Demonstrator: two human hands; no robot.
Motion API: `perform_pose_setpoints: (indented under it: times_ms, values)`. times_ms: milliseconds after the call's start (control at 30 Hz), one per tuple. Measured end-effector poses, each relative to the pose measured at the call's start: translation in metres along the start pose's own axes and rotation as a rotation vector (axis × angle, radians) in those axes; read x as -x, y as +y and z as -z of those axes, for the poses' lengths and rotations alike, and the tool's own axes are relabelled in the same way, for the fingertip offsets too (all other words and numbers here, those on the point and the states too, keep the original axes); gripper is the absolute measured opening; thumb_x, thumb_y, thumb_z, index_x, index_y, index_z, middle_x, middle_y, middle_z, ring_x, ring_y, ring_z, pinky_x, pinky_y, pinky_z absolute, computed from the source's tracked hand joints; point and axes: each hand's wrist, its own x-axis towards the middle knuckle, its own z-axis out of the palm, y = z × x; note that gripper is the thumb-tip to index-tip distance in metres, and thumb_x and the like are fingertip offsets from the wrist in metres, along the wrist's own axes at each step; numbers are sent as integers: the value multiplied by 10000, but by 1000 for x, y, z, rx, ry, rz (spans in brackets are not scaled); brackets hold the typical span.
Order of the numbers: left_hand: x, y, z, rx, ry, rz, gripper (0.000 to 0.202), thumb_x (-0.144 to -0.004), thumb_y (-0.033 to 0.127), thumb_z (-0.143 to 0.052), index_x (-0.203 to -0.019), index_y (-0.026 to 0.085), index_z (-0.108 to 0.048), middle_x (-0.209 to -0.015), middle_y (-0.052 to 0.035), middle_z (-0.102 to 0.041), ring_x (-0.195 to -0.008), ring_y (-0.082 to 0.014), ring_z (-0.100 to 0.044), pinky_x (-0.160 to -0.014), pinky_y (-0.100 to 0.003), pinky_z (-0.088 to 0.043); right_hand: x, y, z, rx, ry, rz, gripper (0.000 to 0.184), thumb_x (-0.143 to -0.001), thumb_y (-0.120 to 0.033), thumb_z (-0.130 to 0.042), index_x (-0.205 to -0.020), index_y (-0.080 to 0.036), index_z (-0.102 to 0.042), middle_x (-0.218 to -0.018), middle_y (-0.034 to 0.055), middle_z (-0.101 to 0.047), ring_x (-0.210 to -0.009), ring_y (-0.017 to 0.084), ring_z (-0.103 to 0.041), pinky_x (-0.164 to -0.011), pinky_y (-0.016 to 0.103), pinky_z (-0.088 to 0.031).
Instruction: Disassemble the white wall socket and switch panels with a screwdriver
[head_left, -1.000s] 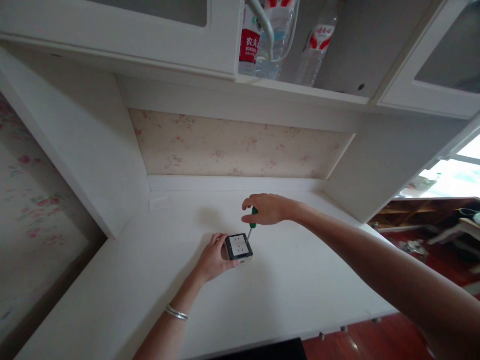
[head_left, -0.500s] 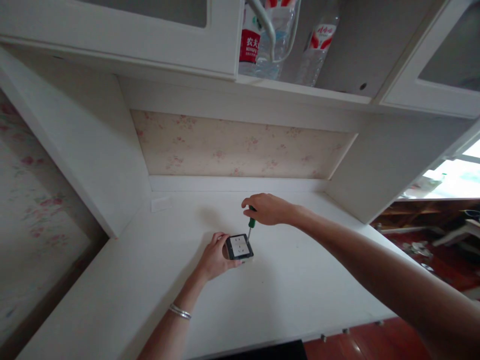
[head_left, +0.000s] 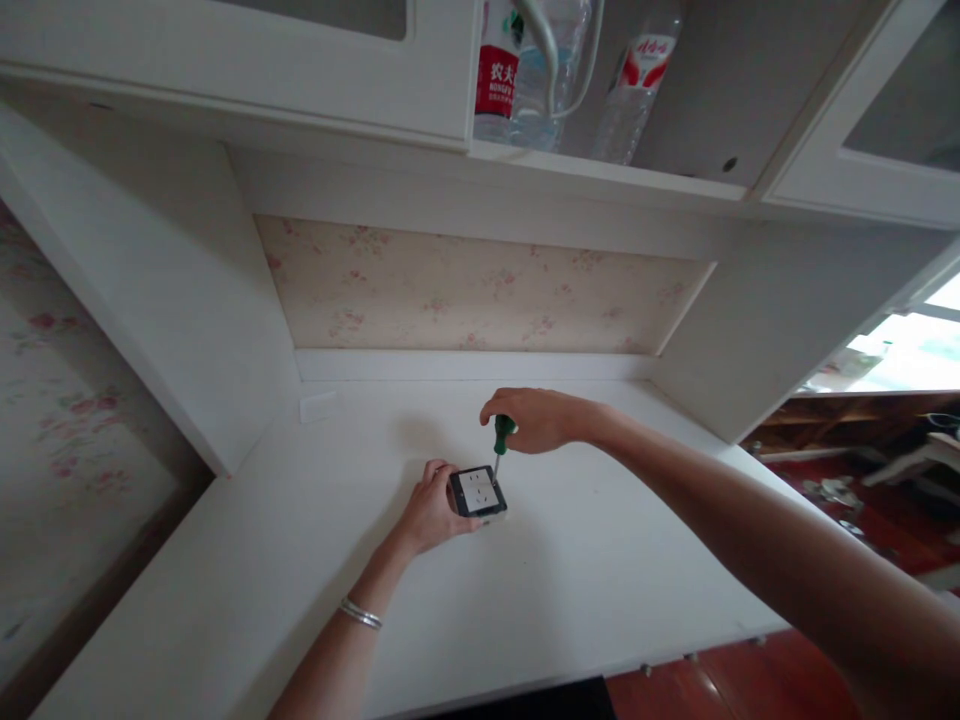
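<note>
A wall socket (head_left: 478,491) with a white face and a dark surround lies face up on the white desktop. My left hand (head_left: 433,512) grips it from the left, fingers along the far side and thumb at the near side. Above its right edge, my right hand (head_left: 534,418) is closed around the green handle of a screwdriver (head_left: 501,436). The shaft slopes down, and its tip meets the dark border on the socket's right side. Whether the tip sits in a screw is too small to tell.
The white desktop (head_left: 315,590) runs up to a back panel with flowered wallpaper (head_left: 465,290). Overhead hangs a white cabinet (head_left: 262,90); plastic bottles (head_left: 634,85) stand in its open section. A small white plate (head_left: 318,407) is at the back left. Red floor (head_left: 727,675) shows below.
The fingers of my right hand have shifted slightly on the screwdriver handle, whose angle is now a little more upright. My left hand and the socket stay in place; the camera view has moved slightly.
</note>
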Motion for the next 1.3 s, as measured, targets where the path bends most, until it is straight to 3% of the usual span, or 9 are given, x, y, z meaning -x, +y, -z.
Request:
perform_pose_setpoints:
  times_ms: [100, 300, 533, 700, 800, 900, 1000, 1067, 1300]
  values:
    - [-1, -1, -1, 24, 1, 1, 709, -468, 388, -812, -1083, 190, -520, -1116, -71, -437, -962, -218, -530, -865, -358, -461, 0, -2, 1, 51, 20, -65, 320, -810, -413, -510, -1034, -225, -639, -953, 76, -672, -819, 214, -606, -667, 276, -398]
    - [-1, -2, -2, 81, 33, -22, 701, -458, 368, -818, -1057, 171, -513, -1118, -74, -426, -997, -216, -507, -904, -350, -448, 7, -3, 12, 18, 87, 22, 216, -754, -193, -505, -874, -199, -685, -926, 49, -686, -803, 176, -598, -702, 240, -387]
    - [-1, -1, 1, 151, 27, -19, 728, -477, 376, -821, -1098, 170, -502, -1133, -77, -428, -1053, -226, -482, -945, -364, -413, 37, 15, 18, -344, 382, -270, 199, -789, -256, -504, -886, -190, -665, -783, 12, -671, -632, 114, -573, -606, 218, -392]
    - [-2, -2, 2, 212, 53, 14, 733, -475, 338, -828, -1108, 161, -501, -1156, -84, -444, -1080, -229, -479, -965, -367, -389, 58, 41, -27, -708, 499, -417, 185, -754, -305, -582, -888, -193, -644, -773, 18, -655, -616, 127, -598, -600, 247, -451]
    - [-1, 0, 3, 277, 70, 55, 746, -500, 286, -819, -1151, 169, -474, -1186, -92, -462, -1061, -227, -501, -928, -362, -414, 70, 49, -68, -936, 651, -567, 293, -775, -406, -570, -946, -175, -628, -726, 35, -646, -613, 156, -611, -593, 289, -487]
    - [2, 5, 5, 376, 42, 96, 756, -541, 270, -801, -1199, 178, -441, -1158, -94, -521, -1006, -226, -538, -865, -362, -448, 80, 47, -114, -1040, 732, -634, 378, -744, -446, -609, -986, -156, -635, -862, 75, -661, -652, 181, -632, -635, 347, -515]
    - [5, 12, 9, 386, 36, 113, 779, -542, 280, -802, -1226, 184, -442, -1142, -96, -554, -981, -232, -546, -854, -373, -446, 87, 36, -156, -948, 757, -564, 289, -745, -400, -619, -932, -189, -681, -1167, 102, -594, -909, 231, -618, -807, 402, -494]
    - [8, 15, 12, 340, 49, 103, 796, -534, 299, -807, -1236, 187, -448, -1152, -97, -554, -975, -232, -539, -865, -375, -431, 90, 26, -176, -854, 721, -520, 239, -792, -363, -572, -942, -221, -693, -1189, 82, -590, -1057, 239, -559, -929, 425, -427]
    - [13, 23, 20, 312, 19, 83, 794, -558, 308, -790, -1253, 190, -425, -1126, -82, -559, -943, -205, -534, -818, -318, -421, 93, -18, -200, -677, 590, -469, 263, -819, -271, -507, -1037, -253, -654, -1199, 66, -582, -1028, 224, -580, -873, 380, -478]
